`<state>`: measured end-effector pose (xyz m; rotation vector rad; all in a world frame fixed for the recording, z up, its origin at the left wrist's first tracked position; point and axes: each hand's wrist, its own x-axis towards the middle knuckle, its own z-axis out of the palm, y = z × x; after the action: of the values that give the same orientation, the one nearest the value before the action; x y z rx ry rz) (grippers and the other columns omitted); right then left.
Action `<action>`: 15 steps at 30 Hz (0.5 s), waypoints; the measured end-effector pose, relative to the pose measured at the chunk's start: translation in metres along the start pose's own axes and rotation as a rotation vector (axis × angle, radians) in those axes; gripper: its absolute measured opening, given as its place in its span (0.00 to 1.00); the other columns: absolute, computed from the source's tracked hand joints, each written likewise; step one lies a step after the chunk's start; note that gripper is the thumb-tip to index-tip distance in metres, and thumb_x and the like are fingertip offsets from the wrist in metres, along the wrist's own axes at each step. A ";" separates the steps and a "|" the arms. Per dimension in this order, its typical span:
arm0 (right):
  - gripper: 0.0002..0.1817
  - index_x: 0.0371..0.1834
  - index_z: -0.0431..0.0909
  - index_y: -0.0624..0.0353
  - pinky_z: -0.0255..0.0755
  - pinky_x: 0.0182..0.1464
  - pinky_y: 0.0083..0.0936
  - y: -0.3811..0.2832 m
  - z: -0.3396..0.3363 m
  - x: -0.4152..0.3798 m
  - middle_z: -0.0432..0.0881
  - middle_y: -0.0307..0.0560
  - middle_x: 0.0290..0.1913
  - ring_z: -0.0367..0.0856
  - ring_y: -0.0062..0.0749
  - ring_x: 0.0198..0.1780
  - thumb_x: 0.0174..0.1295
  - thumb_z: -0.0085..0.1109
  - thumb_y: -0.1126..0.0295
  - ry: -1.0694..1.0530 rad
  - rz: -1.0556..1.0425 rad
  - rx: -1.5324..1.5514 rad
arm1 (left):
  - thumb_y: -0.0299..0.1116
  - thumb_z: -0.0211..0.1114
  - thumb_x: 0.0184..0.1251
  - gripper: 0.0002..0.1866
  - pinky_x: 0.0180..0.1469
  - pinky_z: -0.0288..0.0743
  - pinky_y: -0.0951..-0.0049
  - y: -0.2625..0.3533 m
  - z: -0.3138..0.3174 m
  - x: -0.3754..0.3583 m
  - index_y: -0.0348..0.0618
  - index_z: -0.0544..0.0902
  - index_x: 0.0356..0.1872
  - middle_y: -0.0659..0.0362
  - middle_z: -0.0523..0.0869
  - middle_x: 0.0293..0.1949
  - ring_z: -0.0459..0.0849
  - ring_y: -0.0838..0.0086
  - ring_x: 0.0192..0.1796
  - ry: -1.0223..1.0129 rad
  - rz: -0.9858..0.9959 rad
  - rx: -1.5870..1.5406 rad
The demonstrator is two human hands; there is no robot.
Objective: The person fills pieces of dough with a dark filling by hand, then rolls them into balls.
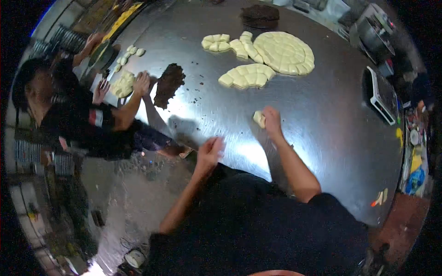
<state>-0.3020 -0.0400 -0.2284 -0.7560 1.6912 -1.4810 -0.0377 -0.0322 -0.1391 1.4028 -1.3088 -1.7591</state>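
Observation:
My right hand (272,122) is closed on a small piece of pale dough (258,118), low over the metal table. Nearer the table's front edge, my left hand (210,152) is raised and its fingers are smeared by motion, so their hold cannot be made out. Farther back lies a large round of scored dough (285,53), divided into many portions. A scored slab of the same dough (247,76) rests in front of it, and smaller cut pieces (216,43) sit to its left.
A co-worker (69,106) at the left presses a flattened dough mass (123,84), with small dough balls (133,50) beyond. Dark brown filling (169,86) lies mid-table, another dark mound (260,17) at the back. A scale-like device (382,95) stands at the right edge.

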 end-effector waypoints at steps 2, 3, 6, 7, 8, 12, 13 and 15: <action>0.17 0.22 0.72 0.60 0.63 0.27 0.25 -0.055 0.021 -0.053 0.69 0.40 0.20 0.66 0.19 0.24 0.63 0.59 0.61 -0.034 -0.064 0.155 | 0.38 0.63 0.70 0.25 0.46 0.80 0.75 0.013 0.040 0.014 0.40 0.72 0.65 0.55 0.81 0.48 0.82 0.70 0.50 -0.073 0.176 0.017; 0.15 0.23 0.73 0.60 0.62 0.26 0.24 -0.066 0.021 -0.060 0.69 0.38 0.19 0.66 0.19 0.23 0.65 0.59 0.64 -0.084 -0.274 -0.108 | 0.30 0.63 0.69 0.25 0.48 0.80 0.71 0.019 0.054 0.022 0.35 0.71 0.65 0.51 0.80 0.54 0.81 0.71 0.52 -0.135 0.294 0.076; 0.13 0.24 0.74 0.61 0.62 0.25 0.24 -0.140 0.020 -0.076 0.68 0.38 0.18 0.67 0.17 0.24 0.65 0.58 0.68 0.166 -0.601 -0.076 | 0.28 0.65 0.68 0.16 0.51 0.78 0.74 0.070 0.093 0.008 0.30 0.80 0.52 0.53 0.83 0.49 0.82 0.73 0.52 0.004 0.423 0.056; 0.14 0.22 0.74 0.62 0.63 0.25 0.25 -0.158 0.015 -0.065 0.68 0.39 0.17 0.67 0.19 0.23 0.64 0.58 0.68 0.250 -0.745 -0.072 | 0.30 0.64 0.68 0.12 0.45 0.78 0.76 0.082 0.101 0.006 0.31 0.83 0.47 0.53 0.84 0.45 0.83 0.74 0.45 -0.050 0.445 -0.089; 0.15 0.21 0.73 0.63 0.64 0.25 0.25 -0.174 0.009 -0.054 0.69 0.40 0.16 0.68 0.21 0.22 0.64 0.58 0.68 0.336 -0.889 -0.065 | 0.31 0.64 0.68 0.11 0.39 0.78 0.77 0.093 0.109 0.005 0.32 0.85 0.41 0.53 0.84 0.42 0.85 0.74 0.39 -0.105 0.465 -0.233; 0.16 0.17 0.72 0.63 0.66 0.24 0.26 -0.202 0.001 -0.070 0.70 0.43 0.14 0.67 0.27 0.17 0.62 0.59 0.69 0.347 -0.592 0.010 | 0.35 0.62 0.71 0.14 0.31 0.72 0.81 0.130 0.124 -0.008 0.31 0.84 0.30 0.58 0.84 0.32 0.80 0.79 0.31 0.093 0.853 -0.069; 0.16 0.16 0.72 0.63 0.65 0.22 0.27 -0.203 0.016 -0.080 0.70 0.44 0.14 0.65 0.29 0.15 0.61 0.59 0.70 0.333 -0.803 -0.015 | 0.38 0.60 0.73 0.19 0.30 0.68 0.81 0.137 0.121 -0.011 0.34 0.83 0.25 0.60 0.82 0.26 0.77 0.80 0.28 0.105 0.605 -0.238; 0.16 0.15 0.71 0.64 0.62 0.19 0.28 -0.204 0.037 -0.098 0.69 0.45 0.14 0.64 0.29 0.13 0.59 0.59 0.72 0.220 -1.032 0.027 | 0.52 0.53 0.76 0.31 0.29 0.66 0.75 0.155 0.103 -0.020 0.43 0.76 0.13 0.65 0.72 0.13 0.70 0.77 0.22 0.140 0.309 -0.432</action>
<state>-0.2262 -0.0109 -0.0132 -1.6457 1.4621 -2.3139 -0.1517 -0.0391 0.0092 1.0015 -0.9396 -1.5815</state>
